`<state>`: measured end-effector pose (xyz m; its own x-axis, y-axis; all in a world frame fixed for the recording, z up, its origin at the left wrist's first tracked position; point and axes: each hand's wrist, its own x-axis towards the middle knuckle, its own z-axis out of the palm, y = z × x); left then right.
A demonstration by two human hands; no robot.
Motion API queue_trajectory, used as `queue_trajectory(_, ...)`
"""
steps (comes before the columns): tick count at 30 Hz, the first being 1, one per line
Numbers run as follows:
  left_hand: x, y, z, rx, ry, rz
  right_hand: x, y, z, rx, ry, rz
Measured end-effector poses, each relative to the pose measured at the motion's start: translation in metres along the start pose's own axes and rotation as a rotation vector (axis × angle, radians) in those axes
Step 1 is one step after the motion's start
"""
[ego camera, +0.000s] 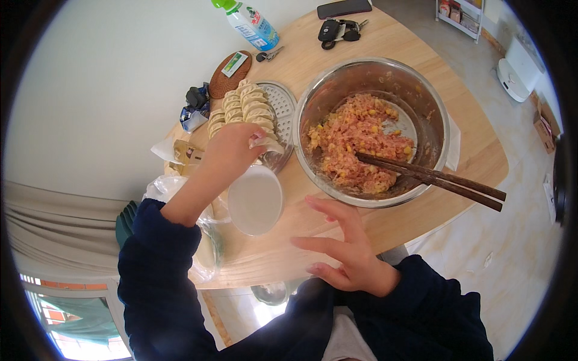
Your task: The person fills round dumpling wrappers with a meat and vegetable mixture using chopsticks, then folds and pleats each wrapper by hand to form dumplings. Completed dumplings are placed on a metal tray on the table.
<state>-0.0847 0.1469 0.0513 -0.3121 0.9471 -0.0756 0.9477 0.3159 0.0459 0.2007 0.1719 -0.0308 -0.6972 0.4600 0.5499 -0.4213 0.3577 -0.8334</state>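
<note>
My left hand [235, 146] reaches over the near end of a perforated metal tray [282, 106] and pinches a folded dumpling [270, 144] between thumb and fingers. Rows of finished dumplings [248, 106] lie on that tray. Below the hand sits a round white bowl or lid [256, 201]. My right hand [347, 248] hovers over the table's near edge with fingers apart and nothing in them. Beyond it, a large steel pot [370, 131] holds minced meat filling with corn [356, 140]; a pair of dark wooden chopsticks [433, 178] leans in the filling and over the rim.
A spray bottle [253, 25], a phone [344, 8], car keys [341, 32] and a woven coaster [230, 74] lie at the far side of the wooden table [469, 135]. Plastic bags [210, 252] lie near the left edge. A white rack [460, 20] stands beyond.
</note>
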Motion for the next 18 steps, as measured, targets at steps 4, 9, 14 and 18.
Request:
queue_trajectory(4,0.0007,0.0004,-0.0008,0.067,0.008,0.029,0.0005,-0.0005,0.0001,-0.001,0.003,0.002)
queue_trajectory(9,0.0004,0.0043,-0.0029,0.199,0.007,0.011,0.0006,-0.0011,0.0008,-0.012,0.010,-0.006)
queue_trajectory(14,0.0010,0.0086,-0.0060,0.271,-0.072,-0.094,0.0005,-0.0015,0.0006,-0.014,0.010,-0.004)
queue_trajectory(18,0.0047,0.0075,-0.0052,0.167,-0.072,-0.084,0.0001,-0.0012,0.0004,-0.016,0.009,-0.004)
